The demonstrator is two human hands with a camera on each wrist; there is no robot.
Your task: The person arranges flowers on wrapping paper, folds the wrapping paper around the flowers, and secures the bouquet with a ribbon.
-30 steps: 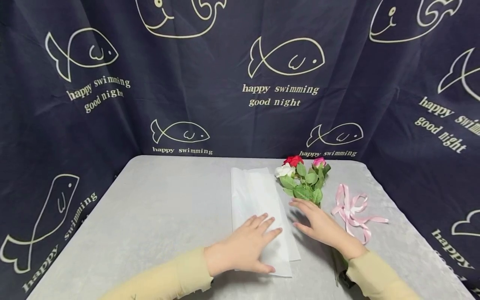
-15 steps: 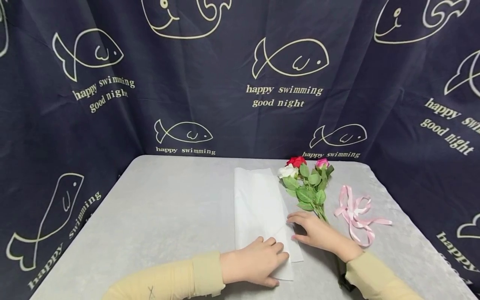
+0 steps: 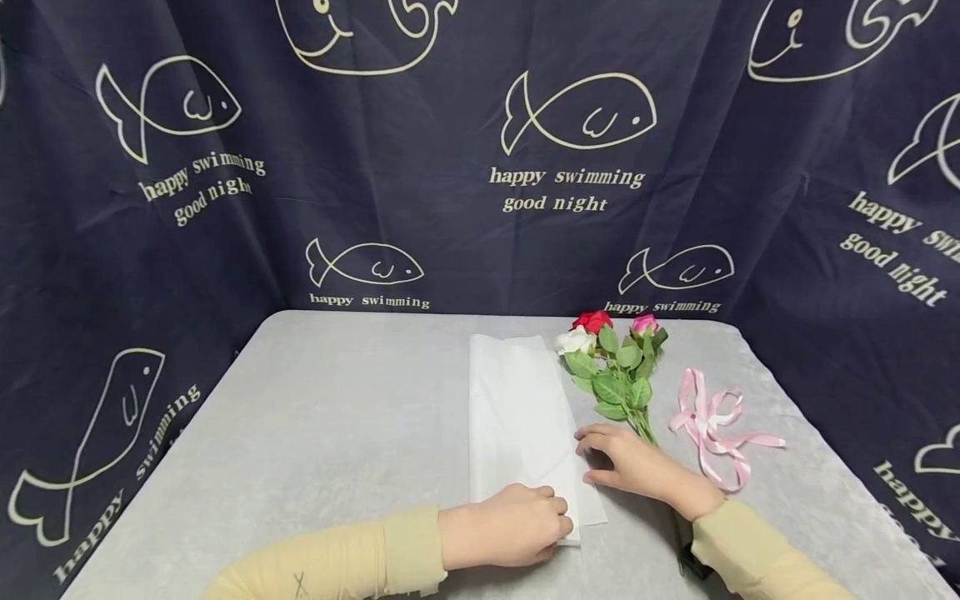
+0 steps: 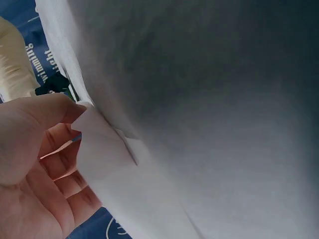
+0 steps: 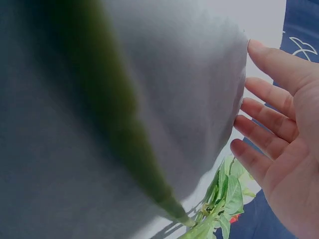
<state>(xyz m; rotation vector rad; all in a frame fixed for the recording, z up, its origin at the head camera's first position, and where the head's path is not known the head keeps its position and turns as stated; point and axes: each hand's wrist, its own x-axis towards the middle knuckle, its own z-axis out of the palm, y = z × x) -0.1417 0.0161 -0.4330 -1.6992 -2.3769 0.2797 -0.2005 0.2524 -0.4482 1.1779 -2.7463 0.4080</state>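
Note:
A folded sheet of white wrapping paper (image 3: pixel 517 408) lies lengthwise on the table. At its near right corner my left hand (image 3: pixel 517 525) pinches the paper edge, fingers curled. In the left wrist view the thumb and fingers (image 4: pixel 67 110) meet at that edge. My right hand (image 3: pixel 637 465) lies along the paper's right side, fingers loosely bent and apart, holding nothing. Beneath the right forearm run the green stems (image 5: pixel 124 129) of artificial roses, partly hidden. Their heads are red (image 3: pixel 592 322), white (image 3: pixel 576 341) and pink (image 3: pixel 644 325).
A loose pink ribbon (image 3: pixel 705 425) lies right of the roses. Something dark (image 3: pixel 693 562) shows beside the right sleeve, partly hidden. The grey table (image 3: pixel 337 417) extends to the left. Dark blue curtains (image 3: pixel 450 167) with fish prints stand behind and on both sides.
My left hand went from spread flat over the paper to curled fingers at its near right corner. The right hand lowered slightly toward the paper's right edge, then stayed.

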